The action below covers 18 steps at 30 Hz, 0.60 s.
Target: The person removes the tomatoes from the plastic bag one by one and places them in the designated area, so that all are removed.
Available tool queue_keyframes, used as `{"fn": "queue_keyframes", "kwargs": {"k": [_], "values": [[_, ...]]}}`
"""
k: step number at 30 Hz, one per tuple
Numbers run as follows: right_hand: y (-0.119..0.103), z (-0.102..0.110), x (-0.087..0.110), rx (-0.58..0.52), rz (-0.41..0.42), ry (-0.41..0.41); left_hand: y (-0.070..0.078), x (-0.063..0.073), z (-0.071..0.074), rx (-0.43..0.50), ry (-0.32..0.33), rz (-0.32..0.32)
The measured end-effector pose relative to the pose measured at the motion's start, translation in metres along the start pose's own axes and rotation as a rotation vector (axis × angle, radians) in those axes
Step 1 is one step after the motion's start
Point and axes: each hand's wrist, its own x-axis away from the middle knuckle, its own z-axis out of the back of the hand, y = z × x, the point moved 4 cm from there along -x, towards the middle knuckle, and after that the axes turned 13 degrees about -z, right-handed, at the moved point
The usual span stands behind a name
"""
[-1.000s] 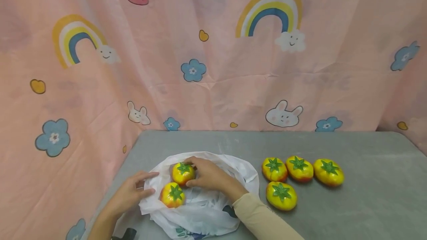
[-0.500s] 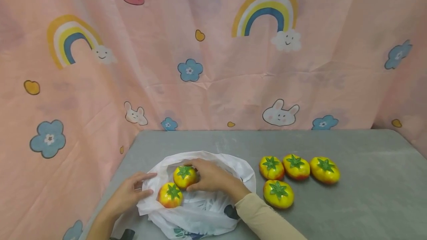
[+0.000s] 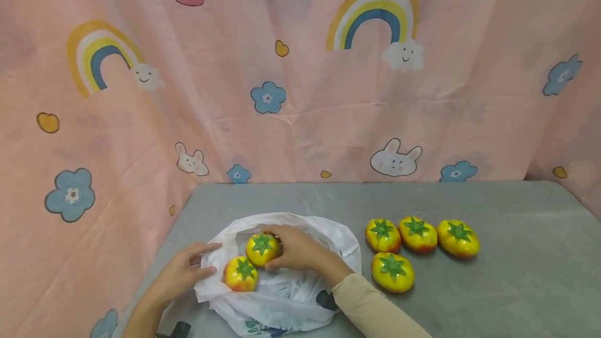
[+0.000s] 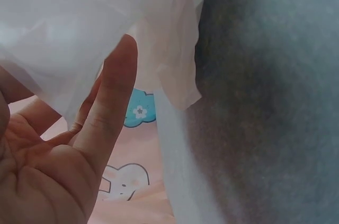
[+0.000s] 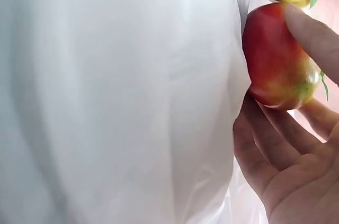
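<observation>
A white plastic bag [image 3: 281,312] lies spread on the table with its mouth upward. Two glossy yellow-red, tomato-like fruits with green star-shaped tops are inside its mouth. My right hand [image 3: 298,248] grips the farther fruit [image 3: 261,246], thumb on one side and fingers round the other, as the right wrist view also shows. Beside it, the nearer fruit [image 3: 240,274] sits against the bag's left side. My left hand [image 3: 180,273] touches the left rim with thumb and forefinger apart; in the left wrist view its fingers [image 4: 114,81] lie along the thin plastic.
Right of the bag, several more such fruits [image 3: 418,234] stand grouped on the grey table [image 3: 526,275]. A dark object [image 3: 180,329] shows by the left forearm. A pink printed curtain [image 3: 319,82] hangs behind and to the left.
The right hand and its fruit have shifted slightly to the right, away from the left rim. The left hand stays at the rim. The head view has turned a little.
</observation>
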Motion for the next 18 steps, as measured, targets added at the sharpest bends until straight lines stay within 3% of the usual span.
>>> {"fn": "queue_keyframes", "kwargs": {"k": [3, 7, 12, 18], "values": [[-0.005, -0.002, 0.001, 0.013, 0.003, 0.008, -0.002, 0.006, 0.005, -0.007, 0.004, -0.007], [-0.005, 0.007, 0.007, 0.043, -0.003, 0.032, -0.003, 0.007, 0.001, -0.021, 0.003, -0.003], [-0.006, 0.019, 0.016, -0.043, -0.019, 0.049, -0.003, 0.007, 0.001, -0.042, 0.001, 0.057], [-0.005, 0.034, 0.031, -0.116, 0.021, 0.063, 0.001, 0.003, 0.000, -0.033, -0.006, 0.027]]}}
